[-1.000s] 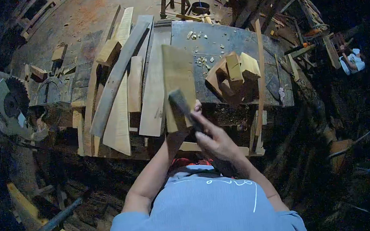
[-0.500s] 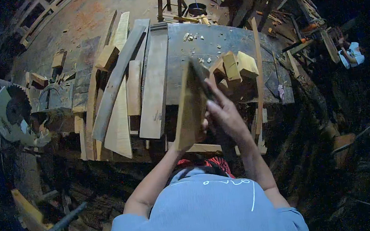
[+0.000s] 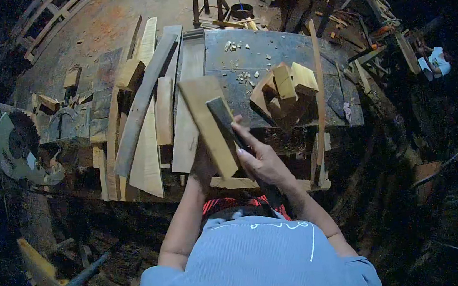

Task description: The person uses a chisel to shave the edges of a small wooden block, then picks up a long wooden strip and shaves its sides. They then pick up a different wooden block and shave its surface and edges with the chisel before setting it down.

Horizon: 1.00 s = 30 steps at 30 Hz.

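Note:
My left hand (image 3: 203,159) holds a short, thick wooden board (image 3: 198,102) from its lower left side, with most of the fingers hidden behind the wood. The board is tilted, its broad face turned up towards me. In my right hand (image 3: 264,162) is a long, dark, flat bar (image 3: 219,113) with a squared end, whose exact kind I cannot tell. Its upper part overlaps the board's right edge, and the thumb and fingers of that hand close around it. Both hands are above the near edge of the workbench (image 3: 229,42).
Long planks (image 3: 148,146) lie side by side on the left. Wooden blocks (image 3: 285,81) stand in a cluster to the right, near wood shavings (image 3: 244,78). A toothed circular blade with its guard (image 3: 8,144) is at far left. Another person (image 3: 437,62) sits at far right.
The board has swung left and turned its broad face up. The dark bar now leans left across the board's edge, and my right hand has moved slightly down and left.

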Motion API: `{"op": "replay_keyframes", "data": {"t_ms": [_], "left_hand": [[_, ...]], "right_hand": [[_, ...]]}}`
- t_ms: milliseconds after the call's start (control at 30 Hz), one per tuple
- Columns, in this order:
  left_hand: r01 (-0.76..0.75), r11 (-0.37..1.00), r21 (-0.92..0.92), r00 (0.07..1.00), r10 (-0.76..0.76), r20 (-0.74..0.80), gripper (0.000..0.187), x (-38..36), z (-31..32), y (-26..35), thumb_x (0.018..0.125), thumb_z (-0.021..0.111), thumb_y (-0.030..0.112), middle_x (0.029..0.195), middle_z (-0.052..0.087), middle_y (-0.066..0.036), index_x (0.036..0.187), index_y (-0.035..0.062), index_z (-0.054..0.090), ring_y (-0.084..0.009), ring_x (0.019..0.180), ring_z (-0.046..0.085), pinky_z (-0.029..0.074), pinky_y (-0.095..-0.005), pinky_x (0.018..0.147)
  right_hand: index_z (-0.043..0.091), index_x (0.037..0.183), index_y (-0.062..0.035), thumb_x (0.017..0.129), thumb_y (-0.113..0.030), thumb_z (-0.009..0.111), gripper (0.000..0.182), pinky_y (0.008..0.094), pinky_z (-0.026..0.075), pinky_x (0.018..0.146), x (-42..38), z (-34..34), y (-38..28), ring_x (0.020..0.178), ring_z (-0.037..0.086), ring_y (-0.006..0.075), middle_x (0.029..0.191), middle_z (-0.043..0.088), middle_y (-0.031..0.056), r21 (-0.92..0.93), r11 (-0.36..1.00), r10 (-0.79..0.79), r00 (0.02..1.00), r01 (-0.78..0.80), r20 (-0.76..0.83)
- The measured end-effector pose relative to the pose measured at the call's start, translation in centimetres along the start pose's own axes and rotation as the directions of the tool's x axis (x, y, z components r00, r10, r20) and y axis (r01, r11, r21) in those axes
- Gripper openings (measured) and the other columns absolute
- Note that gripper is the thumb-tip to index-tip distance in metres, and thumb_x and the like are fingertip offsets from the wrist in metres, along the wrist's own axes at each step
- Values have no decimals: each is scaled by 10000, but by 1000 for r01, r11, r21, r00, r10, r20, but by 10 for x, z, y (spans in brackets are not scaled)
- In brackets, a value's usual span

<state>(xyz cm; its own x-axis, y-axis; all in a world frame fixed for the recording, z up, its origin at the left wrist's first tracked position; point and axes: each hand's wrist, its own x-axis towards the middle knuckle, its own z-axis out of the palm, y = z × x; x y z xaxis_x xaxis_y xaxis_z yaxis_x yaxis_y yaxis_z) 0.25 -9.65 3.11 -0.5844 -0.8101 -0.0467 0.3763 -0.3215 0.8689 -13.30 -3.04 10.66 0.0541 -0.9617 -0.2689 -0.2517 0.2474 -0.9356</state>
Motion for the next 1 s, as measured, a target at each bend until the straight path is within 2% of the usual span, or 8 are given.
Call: {"op": "replay_keyframes", "data": {"t_ms": [33, 167, 200, 333, 600, 667, 767, 1000], "left_hand": [[54, 862, -505, 997, -77, -24, 709, 3, 8, 17, 819, 336, 601, 1230, 432, -171, 1281, 64, 312, -330, 1061, 490, 457, -417, 847], [-23, 707, -707, 999, 47, 14, 722, 14, -15, 26, 830, 304, 577, 1358, 257, -165, 1331, 65, 214, -357, 1186, 348, 384, -524, 901], [-43, 730, -682, 997, -11, -74, 953, 13, -12, 44, 684, 326, 761, 1306, 327, -189, 1334, 74, 207, -382, 1129, 404, 410, -528, 864], [-138, 660, -739, 986, 161, -40, 708, 19, -42, 52, 827, 338, 561, 1352, 257, -175, 1340, 91, 204, -394, 1208, 299, 288, -574, 949], [-167, 807, -567, 984, 100, -147, 932, 26, -30, 83, 700, 292, 759, 1202, 431, -228, 1314, 59, 257, -415, 1062, 464, 432, -492, 839], [-191, 821, -538, 980, 126, -156, 932, 27, -28, 86, 701, 288, 761, 1169, 462, -230, 1306, 53, 269, -406, 1033, 492, 448, -472, 825], [-183, 827, -531, 982, 125, -144, 913, 28, -29, 88, 717, 302, 744, 1154, 471, -234, 1294, 37, 283, -384, 1018, 510, 452, -457, 825], [-134, 830, -541, 991, 107, -81, 857, 36, -20, 75, 746, 329, 705, 1151, 484, -211, 1263, 22, 334, -312, 985, 538, 469, -402, 802]], "right_hand": [[247, 1348, -231, 845, -210, 471, 551, 332, 449, 671, -2, 3, -2, 679, 580, 203, 852, 599, 196, 3, 1000, 0, 1000, 0, 3], [232, 1345, -236, 840, -225, 473, 559, 405, 440, 569, -12, 11, -16, 566, 580, 344, 595, 527, 242, -158, 981, 126, 988, -111, 93], [224, 1346, -238, 841, -232, 473, 563, 418, 438, 573, -16, 14, -14, 587, 582, 362, 596, 532, 241, -198, 973, 141, 984, -118, 109], [214, 1347, -248, 845, -243, 472, 564, 433, 432, 571, -32, 15, -13, 597, 582, 376, 600, 535, 243, -292, 953, 129, 979, -78, 159], [215, 1346, -262, 853, -256, 465, 553, 445, 425, 574, -40, 16, -29, 558, 570, 362, 579, 525, 234, -290, 949, 190, 960, -125, 207], [235, 1350, -247, 856, -228, 478, 551, 314, 421, 510, -38, 20, -20, 486, 503, 160, 528, 487, 120, -300, 948, 162, 971, -104, 175], [219, 1345, -260, 857, -251, 462, 545, 424, 431, 568, -41, 19, -24, 538, 561, 348, 593, 531, 231, -242, 960, 192, 961, -142, 198], [235, 1343, -272, 854, -231, 472, 545, 369, 450, 587, -30, 17, -14, 567, 578, 285, 636, 573, 155, -89, 990, 116, 986, -106, 120]]}}
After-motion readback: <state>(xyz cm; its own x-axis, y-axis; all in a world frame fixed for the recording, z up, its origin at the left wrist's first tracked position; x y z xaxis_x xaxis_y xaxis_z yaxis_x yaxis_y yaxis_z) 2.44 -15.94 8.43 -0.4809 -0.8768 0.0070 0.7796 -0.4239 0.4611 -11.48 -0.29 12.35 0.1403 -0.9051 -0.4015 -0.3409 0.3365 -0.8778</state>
